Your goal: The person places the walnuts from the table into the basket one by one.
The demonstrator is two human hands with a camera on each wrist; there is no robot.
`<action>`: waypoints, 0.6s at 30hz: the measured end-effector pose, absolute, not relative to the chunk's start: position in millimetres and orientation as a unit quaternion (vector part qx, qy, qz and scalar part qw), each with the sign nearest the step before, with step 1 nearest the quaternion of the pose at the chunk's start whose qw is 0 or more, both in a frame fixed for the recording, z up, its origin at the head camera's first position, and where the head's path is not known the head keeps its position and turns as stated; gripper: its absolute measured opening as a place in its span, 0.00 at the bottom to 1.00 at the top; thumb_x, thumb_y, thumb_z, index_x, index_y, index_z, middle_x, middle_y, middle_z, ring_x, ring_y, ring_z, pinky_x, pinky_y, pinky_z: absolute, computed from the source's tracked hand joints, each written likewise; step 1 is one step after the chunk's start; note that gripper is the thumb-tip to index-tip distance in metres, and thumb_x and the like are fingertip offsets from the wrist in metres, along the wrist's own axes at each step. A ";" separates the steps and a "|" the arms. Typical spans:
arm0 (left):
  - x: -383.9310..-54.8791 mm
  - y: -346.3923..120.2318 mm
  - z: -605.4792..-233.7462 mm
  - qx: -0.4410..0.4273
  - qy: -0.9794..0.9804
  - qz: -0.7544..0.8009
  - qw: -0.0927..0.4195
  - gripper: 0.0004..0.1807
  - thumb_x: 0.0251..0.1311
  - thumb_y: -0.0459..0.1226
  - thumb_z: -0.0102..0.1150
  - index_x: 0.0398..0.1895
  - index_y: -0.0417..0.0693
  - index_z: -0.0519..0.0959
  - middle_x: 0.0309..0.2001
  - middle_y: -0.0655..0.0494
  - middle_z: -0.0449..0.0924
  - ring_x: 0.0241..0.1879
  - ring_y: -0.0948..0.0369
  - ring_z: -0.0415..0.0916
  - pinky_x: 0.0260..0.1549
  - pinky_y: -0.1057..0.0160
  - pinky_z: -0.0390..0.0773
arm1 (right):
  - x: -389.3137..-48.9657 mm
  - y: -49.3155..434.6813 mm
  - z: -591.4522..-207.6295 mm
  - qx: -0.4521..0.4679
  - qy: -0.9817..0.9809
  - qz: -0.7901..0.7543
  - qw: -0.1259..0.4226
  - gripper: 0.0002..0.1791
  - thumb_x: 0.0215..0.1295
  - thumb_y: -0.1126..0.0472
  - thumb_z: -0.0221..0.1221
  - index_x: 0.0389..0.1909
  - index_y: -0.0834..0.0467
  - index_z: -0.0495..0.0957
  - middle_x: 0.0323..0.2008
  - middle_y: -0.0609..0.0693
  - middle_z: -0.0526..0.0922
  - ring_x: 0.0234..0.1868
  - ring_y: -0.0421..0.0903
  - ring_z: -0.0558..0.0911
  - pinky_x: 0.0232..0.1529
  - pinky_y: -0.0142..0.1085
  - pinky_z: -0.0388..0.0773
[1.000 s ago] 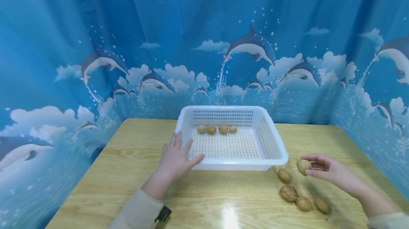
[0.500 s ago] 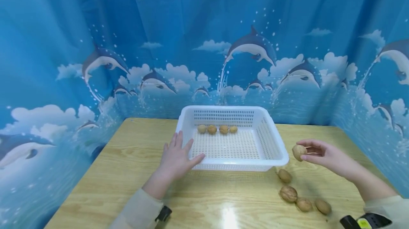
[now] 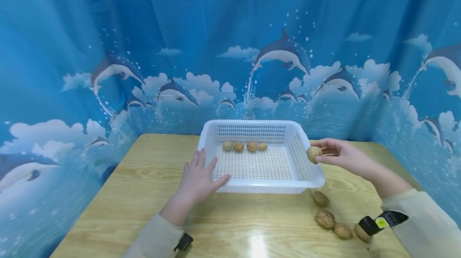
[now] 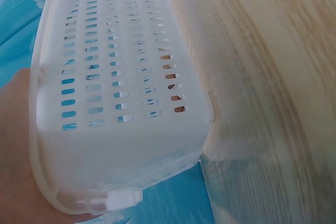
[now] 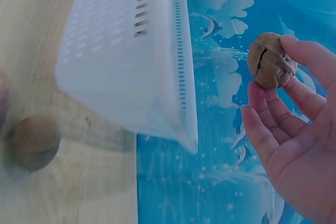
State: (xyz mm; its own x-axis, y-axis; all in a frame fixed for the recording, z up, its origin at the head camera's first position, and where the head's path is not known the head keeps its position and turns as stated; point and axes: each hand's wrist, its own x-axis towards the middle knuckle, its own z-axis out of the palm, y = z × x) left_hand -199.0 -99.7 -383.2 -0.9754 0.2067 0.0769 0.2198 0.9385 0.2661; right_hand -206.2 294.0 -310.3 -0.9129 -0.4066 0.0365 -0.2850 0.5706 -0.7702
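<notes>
A blue curtain printed with dolphins and clouds is hanging at the far left and running behind everything across to the right side, and a wood-grained table is stretching out before it. A pale left sleeve is reaching in from the bottom edge, a black band sitting at its cuff. Beyond it the left hand is resting at the near left corner of a white perforated basket, its fingers spreading out straight and released, the thumb lying along the near rim. Inside the basket, four walnuts are sitting in a row on the floor near the back wall. At the right rim, as the head view is showing it, a cracked walnut is being held in the air; the right wrist view is showing it apart from the basket wall. The right hand is grasping this nut, pinching it between thumb and fingertips. Nearer the person, four loose walnuts are lying on the table: one just beside the basket's near right corner, two close together below it, and the last, farthest right, partly hiding behind a black strap with a yellow patch, which the right sleeve is wearing.
</notes>
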 end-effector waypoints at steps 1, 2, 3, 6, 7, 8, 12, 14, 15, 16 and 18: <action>-198.8 -100.0 -382.8 -0.107 -0.984 -0.139 0.024 0.46 0.55 0.70 0.38 0.68 0.49 0.63 0.72 0.39 0.39 0.70 0.42 0.35 0.61 0.34 0.44 | -209.8 290.4 -308.4 -0.195 0.882 -0.421 0.076 0.27 0.65 0.57 0.57 0.61 0.67 0.66 0.57 0.64 0.71 0.52 0.52 0.77 0.47 0.44 0.78; -198.6 -100.2 -382.4 -0.106 -0.984 -0.139 0.025 0.46 0.55 0.70 0.38 0.68 0.49 0.63 0.72 0.39 0.39 0.70 0.42 0.35 0.61 0.34 0.44 | -213.3 286.9 -306.4 -0.194 0.882 -0.423 0.078 0.27 0.65 0.56 0.57 0.61 0.66 0.66 0.57 0.64 0.72 0.52 0.53 0.76 0.47 0.46 0.77; -198.5 -100.4 -382.1 -0.105 -0.984 -0.138 0.025 0.46 0.55 0.70 0.38 0.68 0.49 0.62 0.72 0.39 0.39 0.70 0.42 0.35 0.61 0.34 0.44 | -217.1 283.7 -304.9 -0.194 0.881 -0.424 0.081 0.27 0.65 0.56 0.58 0.61 0.66 0.66 0.56 0.64 0.72 0.52 0.55 0.76 0.48 0.47 0.77; -198.3 -100.6 -381.5 -0.105 -0.984 -0.139 0.026 0.47 0.55 0.71 0.38 0.68 0.49 0.62 0.72 0.39 0.39 0.70 0.42 0.35 0.61 0.34 0.44 | -226.6 274.4 -300.5 -0.189 0.884 -0.420 0.084 0.29 0.64 0.54 0.58 0.61 0.66 0.66 0.56 0.63 0.73 0.53 0.56 0.75 0.49 0.49 0.76; -198.3 -100.4 -381.8 -0.105 -0.984 -0.140 0.026 0.47 0.55 0.71 0.38 0.68 0.49 0.62 0.72 0.39 0.39 0.70 0.42 0.35 0.61 0.34 0.44 | -229.6 272.0 -299.4 -0.189 0.886 -0.416 0.083 0.30 0.64 0.53 0.58 0.61 0.66 0.65 0.56 0.63 0.73 0.53 0.56 0.75 0.49 0.49 0.75; -198.2 -100.3 -381.8 -0.105 -0.984 -0.140 0.025 0.47 0.55 0.71 0.38 0.68 0.49 0.63 0.72 0.39 0.39 0.70 0.42 0.35 0.61 0.34 0.44 | -232.5 269.7 -298.2 -0.189 0.886 -0.416 0.083 0.31 0.64 0.53 0.58 0.62 0.66 0.65 0.55 0.63 0.73 0.53 0.57 0.75 0.50 0.50 0.75; -198.1 -99.3 -382.5 -0.104 -0.984 -0.141 0.022 0.47 0.55 0.71 0.39 0.68 0.49 0.63 0.72 0.39 0.40 0.70 0.42 0.35 0.61 0.34 0.44 | -243.2 263.5 -294.7 -0.180 0.888 -0.414 0.090 0.33 0.63 0.50 0.59 0.63 0.64 0.65 0.56 0.62 0.73 0.54 0.57 0.74 0.53 0.53 0.72; -197.9 -98.9 -382.3 -0.103 -0.984 -0.141 0.022 0.46 0.55 0.70 0.39 0.68 0.49 0.63 0.72 0.39 0.40 0.70 0.42 0.35 0.61 0.34 0.44 | -247.9 262.0 -293.9 -0.178 0.888 -0.414 0.094 0.33 0.63 0.48 0.59 0.63 0.63 0.65 0.56 0.62 0.72 0.56 0.57 0.73 0.54 0.54 0.70; -198.0 -98.8 -382.7 -0.103 -0.985 -0.140 0.021 0.46 0.55 0.71 0.38 0.68 0.49 0.63 0.72 0.39 0.40 0.70 0.42 0.35 0.61 0.34 0.44 | -250.2 261.3 -293.5 -0.176 0.888 -0.413 0.094 0.33 0.62 0.47 0.59 0.62 0.62 0.65 0.57 0.61 0.72 0.56 0.57 0.73 0.54 0.55 0.70; -197.9 -98.8 -382.8 -0.102 -0.985 -0.139 0.019 0.46 0.55 0.71 0.38 0.68 0.50 0.62 0.72 0.39 0.39 0.70 0.43 0.34 0.62 0.35 0.44 | -252.1 260.8 -292.9 -0.177 0.889 -0.413 0.095 0.33 0.62 0.47 0.58 0.62 0.62 0.65 0.56 0.61 0.72 0.56 0.57 0.73 0.55 0.55 0.69; -198.1 -98.9 -382.8 -0.101 -0.985 -0.137 0.019 0.46 0.55 0.71 0.38 0.68 0.50 0.62 0.72 0.39 0.39 0.70 0.43 0.34 0.62 0.35 0.44 | -256.7 259.6 -292.3 -0.172 0.890 -0.412 0.096 0.33 0.62 0.46 0.59 0.62 0.61 0.65 0.56 0.60 0.73 0.57 0.57 0.72 0.56 0.56 0.68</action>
State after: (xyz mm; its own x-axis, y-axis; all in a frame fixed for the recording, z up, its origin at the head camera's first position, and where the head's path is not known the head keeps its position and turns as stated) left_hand -198.1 -98.9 -382.8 -0.9789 0.1938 0.0652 0.2042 0.9422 0.2655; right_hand -256.7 259.6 -292.3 -0.9227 -0.3843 -0.0290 -0.2262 0.6009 -0.7667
